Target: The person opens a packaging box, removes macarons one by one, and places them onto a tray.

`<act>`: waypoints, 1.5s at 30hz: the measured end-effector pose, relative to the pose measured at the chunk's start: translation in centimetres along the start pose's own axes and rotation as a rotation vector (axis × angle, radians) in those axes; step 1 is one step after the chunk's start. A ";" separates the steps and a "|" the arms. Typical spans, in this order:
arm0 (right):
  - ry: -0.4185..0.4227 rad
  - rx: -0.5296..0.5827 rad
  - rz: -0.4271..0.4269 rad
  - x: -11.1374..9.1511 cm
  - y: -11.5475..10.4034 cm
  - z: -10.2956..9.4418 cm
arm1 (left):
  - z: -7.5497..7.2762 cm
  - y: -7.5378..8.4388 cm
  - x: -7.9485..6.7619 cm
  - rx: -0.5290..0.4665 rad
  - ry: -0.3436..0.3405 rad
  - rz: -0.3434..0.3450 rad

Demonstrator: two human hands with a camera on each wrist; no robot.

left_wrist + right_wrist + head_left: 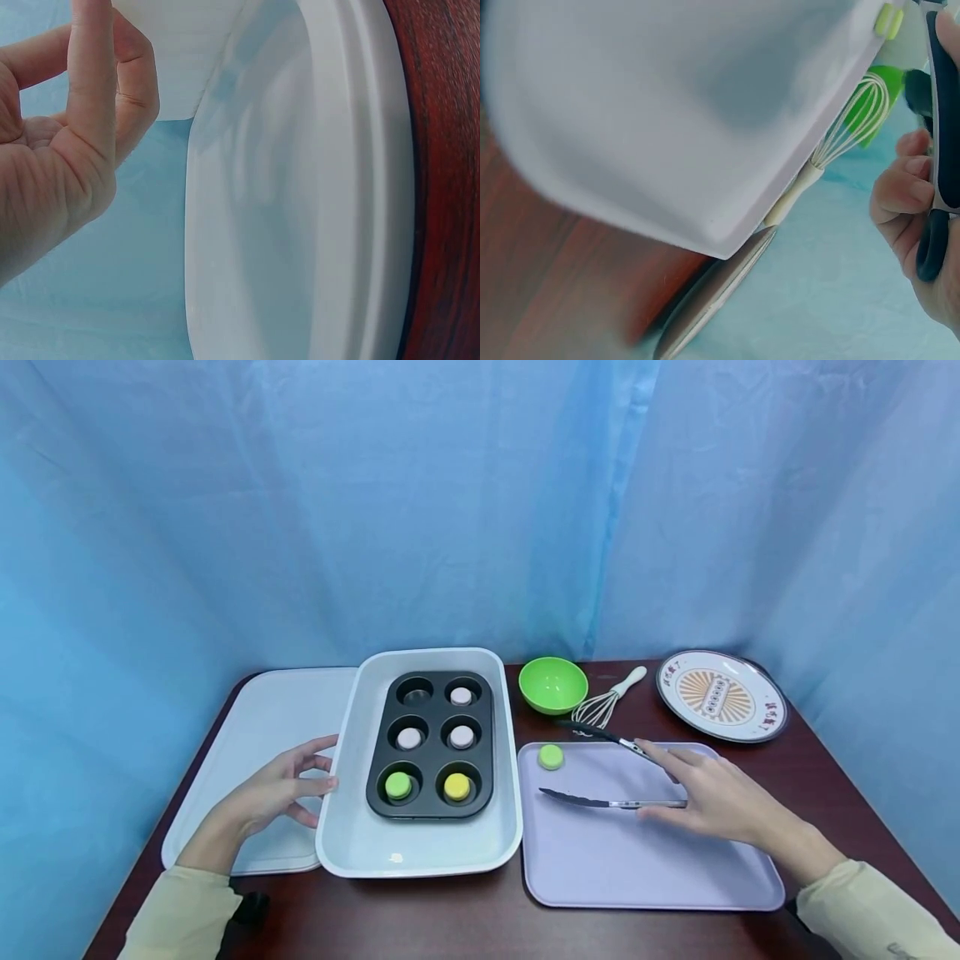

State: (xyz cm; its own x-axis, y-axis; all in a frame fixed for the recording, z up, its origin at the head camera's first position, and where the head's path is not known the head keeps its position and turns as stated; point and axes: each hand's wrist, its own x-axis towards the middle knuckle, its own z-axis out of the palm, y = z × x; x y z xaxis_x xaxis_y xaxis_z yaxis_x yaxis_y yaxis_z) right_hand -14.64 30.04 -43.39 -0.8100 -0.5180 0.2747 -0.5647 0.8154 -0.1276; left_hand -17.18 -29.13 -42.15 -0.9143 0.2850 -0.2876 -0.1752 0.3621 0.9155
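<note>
My right hand (712, 793) holds a pair of black-tipped tongs (649, 804), their arms spread apart above the lavender tray (645, 860). A green macaron (551, 757) lies at that tray's far left corner, near the tong tips. Over on the left, my left hand (273, 789) has thumb and fingertips at the left rim of a deep white tray (420, 856), fingers loosely bent. Inside stands a dark muffin tin (431, 768). Its cups hold a green macaron (398, 786), a yellow macaron (457, 787) and three pale pink macarons (461, 737).
A flat white tray (262, 718) lies partly under my left hand. Behind the lavender tray are a green bowl (553, 685) and a whisk (611, 697). Plates (722, 696) with a printed pattern sit at the back right. Blue curtains (450, 510) enclose the table.
</note>
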 end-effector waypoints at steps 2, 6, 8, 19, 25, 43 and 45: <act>-0.006 -0.012 -0.003 0.0 -0.1 -0.1 | 0.0 0.0 0.0 -0.001 0.001 -0.002; -0.001 -0.033 0.002 0.1 -0.3 -0.5 | 0.0 0.2 0.0 0.002 -0.003 -0.002; 0.022 -0.029 0.012 0.4 -0.4 -0.9 | 0.0 0.3 0.0 0.002 -0.003 -0.006; 0.074 0.080 0.166 4.6 -3.0 -4.1 | -0.1 0.1 -0.1 0.005 -0.003 -0.012; -0.001 0.173 0.114 8.1 -4.7 -4.4 | 0.0 -0.1 -0.1 0.005 0.001 -0.013; -0.127 0.276 0.161 16.3 -5.6 -1.5 | 0.3 -0.7 0.2 0.020 0.033 -0.013; -0.134 0.252 0.176 16.9 -5.9 -1.5 | 0.0 -0.4 0.0 0.031 0.036 -0.016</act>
State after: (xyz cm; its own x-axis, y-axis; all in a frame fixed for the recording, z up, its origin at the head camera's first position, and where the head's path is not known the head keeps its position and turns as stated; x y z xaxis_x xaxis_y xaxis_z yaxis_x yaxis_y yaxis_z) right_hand -24.74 16.85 -36.60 -0.9026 -0.4183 0.1018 -0.4223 0.8142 -0.3984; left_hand -17.11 -29.27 -42.55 -0.9243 0.2470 -0.2911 -0.1787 0.3938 0.9017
